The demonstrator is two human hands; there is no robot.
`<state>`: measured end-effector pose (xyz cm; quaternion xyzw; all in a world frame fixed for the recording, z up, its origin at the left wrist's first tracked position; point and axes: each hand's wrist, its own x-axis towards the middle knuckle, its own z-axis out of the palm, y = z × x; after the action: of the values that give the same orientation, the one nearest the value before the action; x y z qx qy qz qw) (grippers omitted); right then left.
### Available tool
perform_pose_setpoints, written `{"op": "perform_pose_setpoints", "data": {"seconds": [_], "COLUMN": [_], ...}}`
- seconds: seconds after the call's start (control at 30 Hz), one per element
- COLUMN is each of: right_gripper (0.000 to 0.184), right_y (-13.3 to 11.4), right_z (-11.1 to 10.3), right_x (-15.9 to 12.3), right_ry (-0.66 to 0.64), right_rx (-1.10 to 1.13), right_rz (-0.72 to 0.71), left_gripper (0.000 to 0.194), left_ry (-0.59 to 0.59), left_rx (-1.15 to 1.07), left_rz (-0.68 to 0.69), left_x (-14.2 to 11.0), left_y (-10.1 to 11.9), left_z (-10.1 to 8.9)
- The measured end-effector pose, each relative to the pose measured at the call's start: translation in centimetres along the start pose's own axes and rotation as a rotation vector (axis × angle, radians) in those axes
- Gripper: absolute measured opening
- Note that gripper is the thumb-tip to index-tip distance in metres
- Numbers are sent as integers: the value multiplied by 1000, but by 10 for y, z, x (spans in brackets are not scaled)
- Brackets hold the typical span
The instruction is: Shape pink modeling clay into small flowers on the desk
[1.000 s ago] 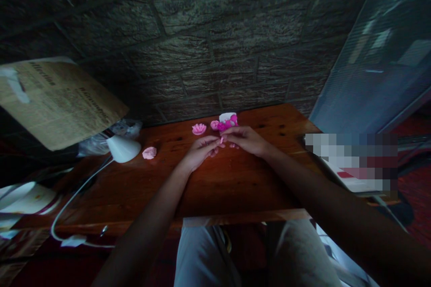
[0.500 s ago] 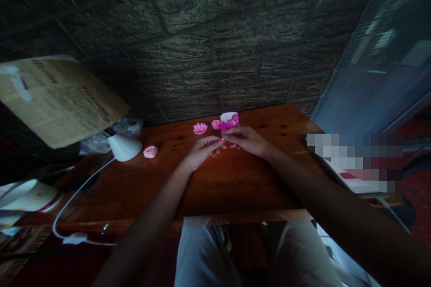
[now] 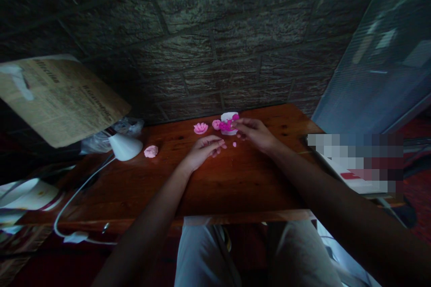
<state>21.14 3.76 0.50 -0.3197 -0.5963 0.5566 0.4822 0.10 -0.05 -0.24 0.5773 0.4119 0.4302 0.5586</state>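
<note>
My left hand [image 3: 206, 148] hovers low over the table, thumb and fingertips pinched around something too small to make out. To its right, my right hand [image 3: 256, 134] has its fingertips together at the edge of a white dish [image 3: 229, 115] holding magenta petal-like pieces [image 3: 226, 125]; what they hold, if anything, is hidden. A small pink piece [image 3: 235, 144] lies on the wood between the hands. Behind my left hand sit a pink petalled flower [image 3: 200, 128] and a rounded pink flower [image 3: 216, 124]. A pale pink lump [image 3: 151, 151] rests farther left.
The wooden table [image 3: 235, 184] meets a stone-block wall [image 3: 235, 45]. At left stand a lamp with a white base [image 3: 126, 147] and paper-like shade [image 3: 63, 98], its white cord [image 3: 76, 188], and a white cup-like container [image 3: 32, 195]. A translucent panel [image 3: 377, 63] leans at right.
My right hand has moved away from my left, rightward and back to the white dish. The small pink piece now shows on the table between them. My left hand has hardly moved.
</note>
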Motion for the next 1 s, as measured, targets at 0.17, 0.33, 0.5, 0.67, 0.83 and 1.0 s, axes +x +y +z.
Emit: {"op": "perform_pose_setpoints", "data": {"seconds": [0.17,0.33,0.5,0.67,0.83,1.0], "right_gripper": [37,33,30,26,33,35], "right_y": [7,9,5,6,10,12], "right_z": [9,14,13,14,15,16], "right_x": [-4,-6,-7,-8,-8,-7], "right_ry": [-124,-156,-165,-154,-172,-206], "right_rx": [-13,-51,-101,-100,-106,-139], "right_rz": [-22,-101,-120,-137,-165,-198], "left_gripper": [40,42,40,38,36,39], "left_ry": [46,53,54,64,56,38], "left_rx": [-97,-148,-182,-207,-188,-195], "left_rz": [-3,-1,0,-9,-35,-32], "left_x": [1,2,2,2,1,2], "left_y": [0,1,0,1,1,0], "left_z": [0,-1,-2,-2,-2,-3]}}
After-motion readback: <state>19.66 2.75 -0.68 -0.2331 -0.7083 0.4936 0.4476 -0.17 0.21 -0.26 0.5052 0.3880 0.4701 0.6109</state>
